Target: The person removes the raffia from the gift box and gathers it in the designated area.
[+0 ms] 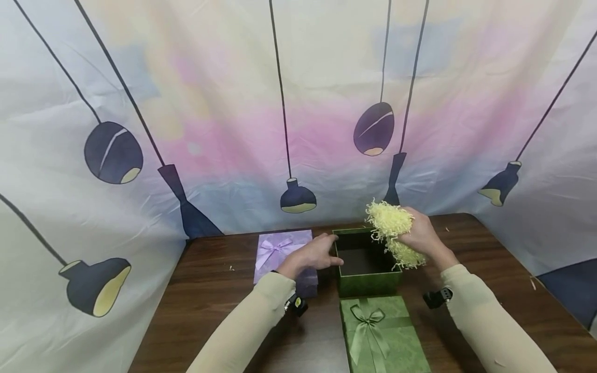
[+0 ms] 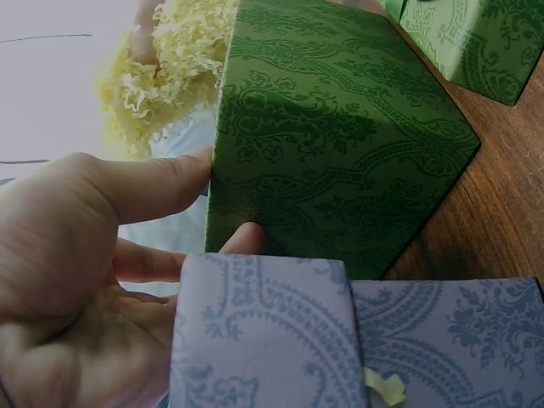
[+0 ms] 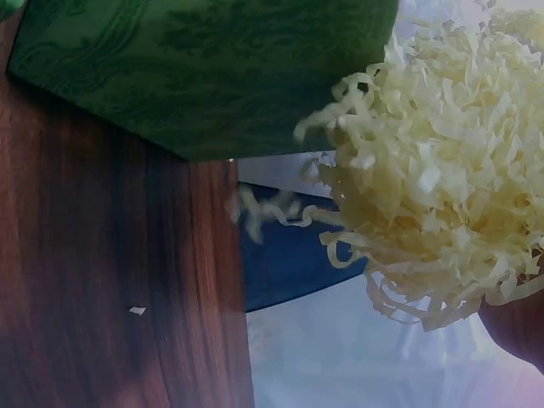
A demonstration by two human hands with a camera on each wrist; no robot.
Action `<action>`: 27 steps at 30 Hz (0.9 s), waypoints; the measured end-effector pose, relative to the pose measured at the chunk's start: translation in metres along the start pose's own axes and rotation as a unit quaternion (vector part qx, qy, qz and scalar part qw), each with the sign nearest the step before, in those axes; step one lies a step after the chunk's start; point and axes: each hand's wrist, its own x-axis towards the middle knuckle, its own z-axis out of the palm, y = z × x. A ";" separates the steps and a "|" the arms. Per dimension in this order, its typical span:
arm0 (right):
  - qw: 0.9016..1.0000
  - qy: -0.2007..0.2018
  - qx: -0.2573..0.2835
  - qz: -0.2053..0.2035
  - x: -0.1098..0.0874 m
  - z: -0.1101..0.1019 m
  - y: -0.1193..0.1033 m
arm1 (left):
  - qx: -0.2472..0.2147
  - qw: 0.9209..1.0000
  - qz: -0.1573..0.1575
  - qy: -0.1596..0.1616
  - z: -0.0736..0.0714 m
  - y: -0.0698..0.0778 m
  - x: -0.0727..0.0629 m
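Above tabletop (image 1: 186, 295), shreds (image 1: 389, 220) overflow clenched right grip (image 1: 422, 235); loose left grip (image 1: 314, 254) touches green box (image 1: 370, 284).

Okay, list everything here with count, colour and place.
Green box: one, green, open, right of centre
Lid: one, green, in front of green box
Purple box: one, lilac, left of green box
Shredded paper: one bunch, yellow, by green box's right edge
Table: one, brown, under boxes
Scraps: several, pale, on table
Printed backdrop: one, multicoloured, behind table
Sleeves: two, cream, reaching over table
Wrist cameras: two, black, at sleeve ends
Left hand: one, touching green box
Right hand: one, holding shredded paper
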 end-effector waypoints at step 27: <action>0.997 -0.032 -0.057 0.029 -0.010 -0.007 0.026 | -0.005 1.000 0.000 -0.001 -0.001 0.001 -0.002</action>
